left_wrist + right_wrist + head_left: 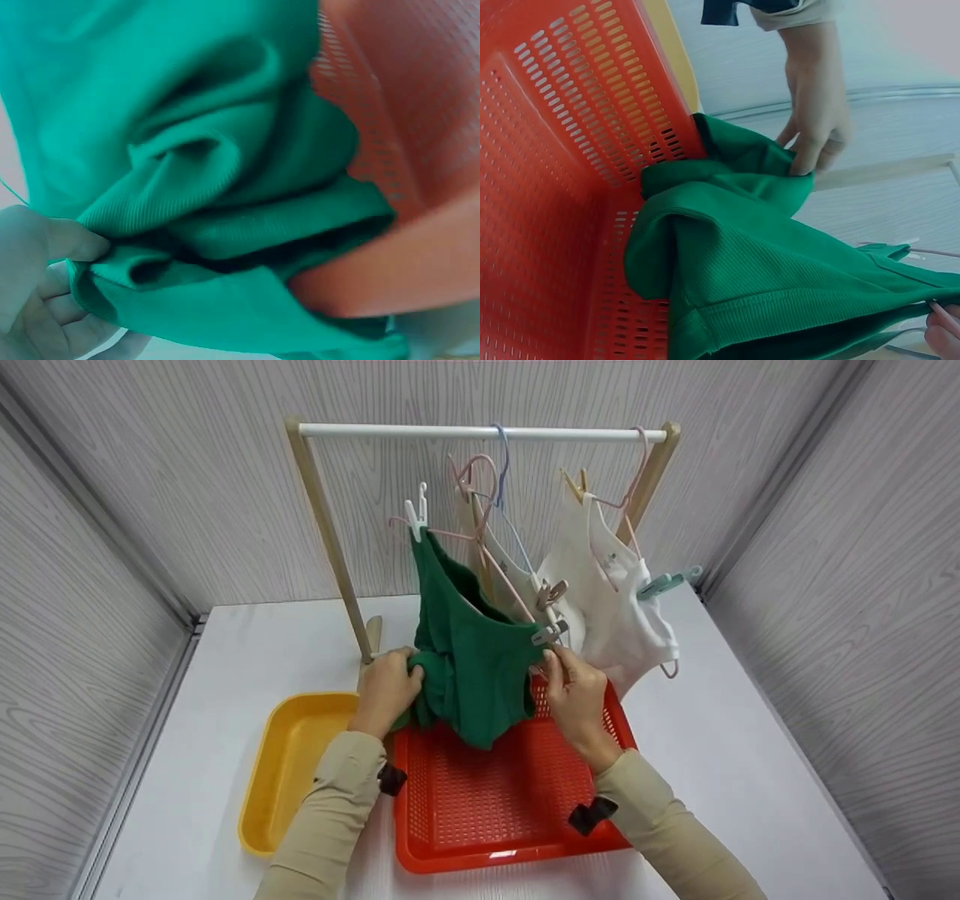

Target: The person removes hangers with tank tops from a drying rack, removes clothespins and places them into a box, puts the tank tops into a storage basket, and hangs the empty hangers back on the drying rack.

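A green sleeveless top (480,660) hangs on a pink hanger (506,581), with a white clothespin (418,514) at one shoulder and a grey clothespin (550,633) at the other. My left hand (390,690) pinches a bunched lower fold of the top between thumb and fingers, as the left wrist view shows closely. Just below the grey clothespin, my right hand (576,694) pinches the garment's edge; only its fingertips show in the right wrist view. The top's lower part drapes over the red basket (517,851).
White garments (607,607) hang behind on further hangers, with beige, yellow and green clothespins (664,583). A white rail (390,431) on wooden posts (326,525) stands at the back. Left of the basket sits a yellow tray (259,780).
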Action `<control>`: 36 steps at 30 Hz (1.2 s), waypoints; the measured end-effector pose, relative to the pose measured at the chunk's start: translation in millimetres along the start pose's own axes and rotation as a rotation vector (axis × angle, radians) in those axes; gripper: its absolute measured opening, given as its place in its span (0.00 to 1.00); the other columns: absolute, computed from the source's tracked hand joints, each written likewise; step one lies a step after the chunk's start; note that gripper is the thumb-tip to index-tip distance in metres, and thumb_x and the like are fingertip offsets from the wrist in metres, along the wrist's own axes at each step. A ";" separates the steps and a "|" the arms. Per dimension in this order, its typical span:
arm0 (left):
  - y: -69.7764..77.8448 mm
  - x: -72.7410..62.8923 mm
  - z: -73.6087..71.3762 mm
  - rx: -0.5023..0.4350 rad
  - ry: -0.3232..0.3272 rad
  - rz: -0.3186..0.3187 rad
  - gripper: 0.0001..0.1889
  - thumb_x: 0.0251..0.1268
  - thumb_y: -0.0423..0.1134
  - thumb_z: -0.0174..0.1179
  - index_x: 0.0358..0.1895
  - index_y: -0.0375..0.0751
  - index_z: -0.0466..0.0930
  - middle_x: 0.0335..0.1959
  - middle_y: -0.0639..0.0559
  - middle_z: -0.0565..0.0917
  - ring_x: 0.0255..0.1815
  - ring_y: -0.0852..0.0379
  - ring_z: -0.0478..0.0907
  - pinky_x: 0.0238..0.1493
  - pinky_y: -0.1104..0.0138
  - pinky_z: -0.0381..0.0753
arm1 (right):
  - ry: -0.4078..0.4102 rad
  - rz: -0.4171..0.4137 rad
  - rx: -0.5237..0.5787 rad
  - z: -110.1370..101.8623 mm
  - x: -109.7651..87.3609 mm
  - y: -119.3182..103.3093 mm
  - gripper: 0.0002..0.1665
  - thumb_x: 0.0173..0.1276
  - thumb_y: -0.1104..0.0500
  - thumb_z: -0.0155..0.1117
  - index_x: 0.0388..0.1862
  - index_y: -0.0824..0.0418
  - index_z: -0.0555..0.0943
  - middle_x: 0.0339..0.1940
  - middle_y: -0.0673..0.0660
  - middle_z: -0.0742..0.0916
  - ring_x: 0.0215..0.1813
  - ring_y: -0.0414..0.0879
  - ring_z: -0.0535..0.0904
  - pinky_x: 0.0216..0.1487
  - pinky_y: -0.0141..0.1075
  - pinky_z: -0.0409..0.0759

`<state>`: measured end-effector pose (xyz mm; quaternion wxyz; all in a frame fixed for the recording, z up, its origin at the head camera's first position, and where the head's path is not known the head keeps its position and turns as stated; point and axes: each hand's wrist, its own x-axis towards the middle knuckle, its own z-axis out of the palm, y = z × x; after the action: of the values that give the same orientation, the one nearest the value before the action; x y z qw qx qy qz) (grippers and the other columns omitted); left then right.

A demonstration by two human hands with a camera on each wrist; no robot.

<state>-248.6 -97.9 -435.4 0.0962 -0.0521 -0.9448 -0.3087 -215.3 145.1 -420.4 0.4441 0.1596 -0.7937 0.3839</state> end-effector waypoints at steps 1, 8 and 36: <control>4.0 -0.8 -2.1 -0.007 0.002 0.007 0.11 0.67 0.34 0.55 0.44 0.31 0.82 0.42 0.37 0.87 0.40 0.44 0.83 0.49 0.51 0.83 | 0.000 0.001 0.002 -0.3 0.3 0.1 0.04 0.62 0.72 0.61 0.33 0.71 0.83 0.18 0.61 0.82 0.20 0.49 0.76 0.25 0.33 0.75; 34.0 -11.5 -13.2 -0.087 0.020 0.086 0.12 0.67 0.35 0.56 0.46 0.32 0.82 0.42 0.38 0.87 0.36 0.47 0.81 0.44 0.56 0.84 | -0.001 -0.007 0.029 -0.7 -0.4 3.8 0.03 0.61 0.73 0.62 0.32 0.72 0.82 0.18 0.62 0.82 0.20 0.49 0.75 0.25 0.29 0.74; 3.8 -19.7 0.4 0.028 -0.241 -0.050 0.16 0.67 0.35 0.58 0.55 0.31 0.76 0.54 0.35 0.79 0.50 0.43 0.76 0.60 0.52 0.80 | -0.046 -0.026 -0.002 -5.6 -7.4 10.6 0.03 0.61 0.72 0.63 0.32 0.70 0.83 0.19 0.61 0.83 0.21 0.48 0.77 0.27 0.35 0.81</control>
<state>-228.8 -95.4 -437.7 -0.0253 -0.0637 -0.9548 -0.2893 -214.2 155.7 -429.8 0.4309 0.1781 -0.8019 0.3735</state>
